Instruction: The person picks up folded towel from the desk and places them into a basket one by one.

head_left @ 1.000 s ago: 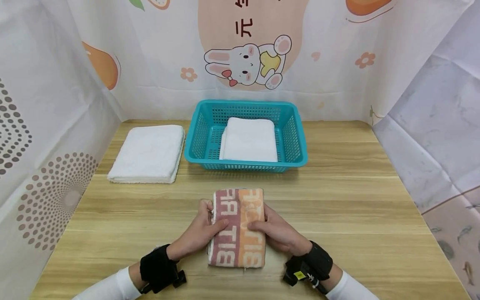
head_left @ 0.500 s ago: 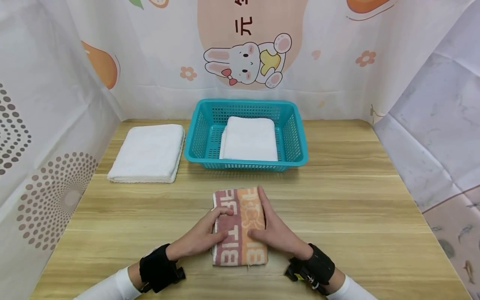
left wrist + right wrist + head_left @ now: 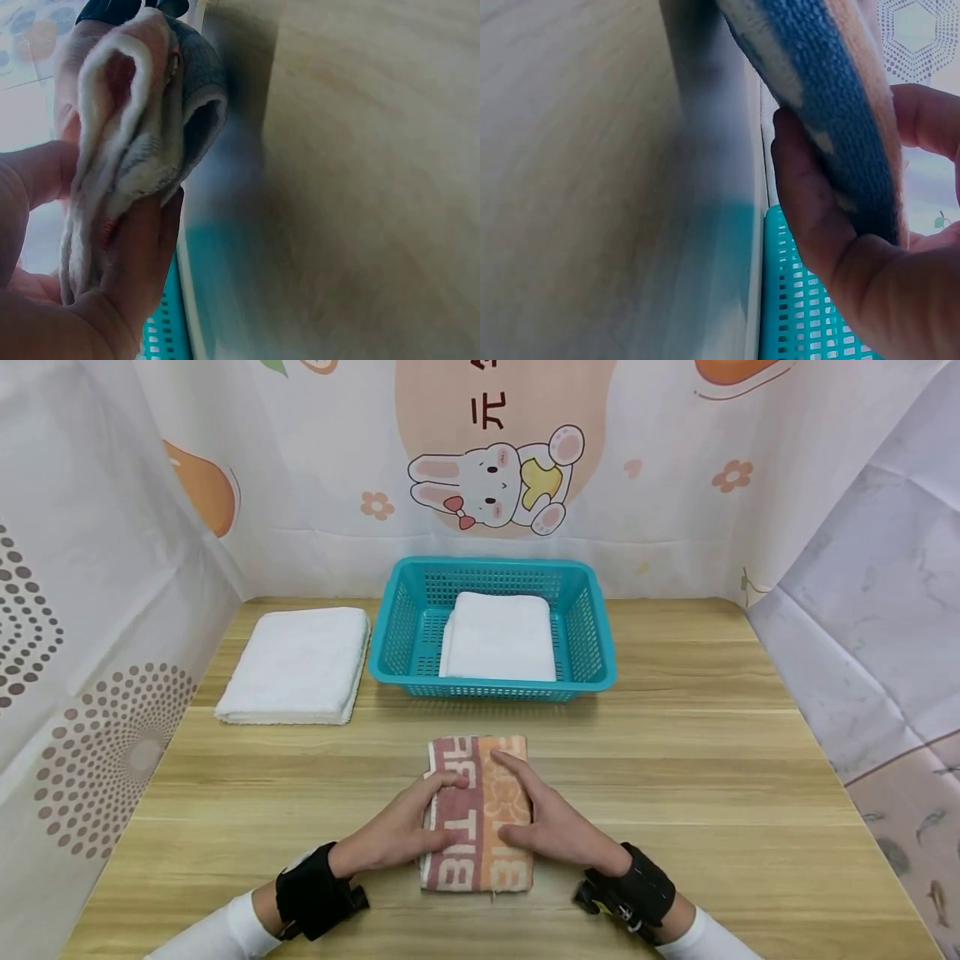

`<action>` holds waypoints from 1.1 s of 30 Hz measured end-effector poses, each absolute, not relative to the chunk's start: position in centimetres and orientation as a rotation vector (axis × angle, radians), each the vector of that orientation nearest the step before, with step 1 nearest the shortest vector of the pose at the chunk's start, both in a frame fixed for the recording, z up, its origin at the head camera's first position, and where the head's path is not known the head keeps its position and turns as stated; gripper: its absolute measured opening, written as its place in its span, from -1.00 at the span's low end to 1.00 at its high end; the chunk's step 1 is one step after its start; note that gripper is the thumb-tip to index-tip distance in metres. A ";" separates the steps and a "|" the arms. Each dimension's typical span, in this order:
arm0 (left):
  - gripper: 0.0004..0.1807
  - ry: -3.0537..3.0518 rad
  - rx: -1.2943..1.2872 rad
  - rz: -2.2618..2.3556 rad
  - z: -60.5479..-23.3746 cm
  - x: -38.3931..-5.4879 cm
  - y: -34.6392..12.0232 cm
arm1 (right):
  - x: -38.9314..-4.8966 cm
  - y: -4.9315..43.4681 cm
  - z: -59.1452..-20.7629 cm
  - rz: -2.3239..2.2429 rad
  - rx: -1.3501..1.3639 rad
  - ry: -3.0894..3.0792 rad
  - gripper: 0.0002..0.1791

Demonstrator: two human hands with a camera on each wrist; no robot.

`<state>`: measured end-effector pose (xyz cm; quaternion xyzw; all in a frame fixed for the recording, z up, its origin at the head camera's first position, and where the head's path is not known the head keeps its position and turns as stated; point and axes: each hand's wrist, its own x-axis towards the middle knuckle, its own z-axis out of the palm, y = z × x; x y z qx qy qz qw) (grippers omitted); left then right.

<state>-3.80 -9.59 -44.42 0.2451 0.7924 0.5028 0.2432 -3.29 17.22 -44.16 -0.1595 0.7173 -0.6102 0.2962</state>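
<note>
A folded towel [image 3: 468,806] with maroon and orange panels and pale lettering is between my two hands, near the front of the table. My left hand [image 3: 393,828] grips its left edge, some fingers over the top face and others beneath. On the opposite edge, my right hand [image 3: 566,831] holds it the same way. The left wrist view shows the towel's [image 3: 124,150] looped, layered folds pinched in the hand, a little above the tabletop. A blue patterned underside of the towel [image 3: 832,112] appears in the right wrist view.
Behind the towel stands a teal perforated basket [image 3: 491,689] with a folded white towel [image 3: 498,637] inside. Another folded white towel [image 3: 296,664] lies left of the basket. A wooden table [image 3: 712,777] carries everything, with a printed curtain [image 3: 300,468] along its back.
Both hands have shifted their grip, moving fingers from the towel's sides onto its top face. The towel has moved only slightly. The basket and white towels have stayed in place.
</note>
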 end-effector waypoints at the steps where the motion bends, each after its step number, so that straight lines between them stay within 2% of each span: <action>1: -0.35 2.169 0.676 1.374 -44.4 -3.8 -9.6 | -3.3 17.2 -44.1 -1.622 -0.428 1.916 0.02; 33: -0.34 2.260 0.833 1.334 -42.5 -5.1 -8.8 | -3.9 18.1 -42.2 -1.696 -0.488 1.940 0.03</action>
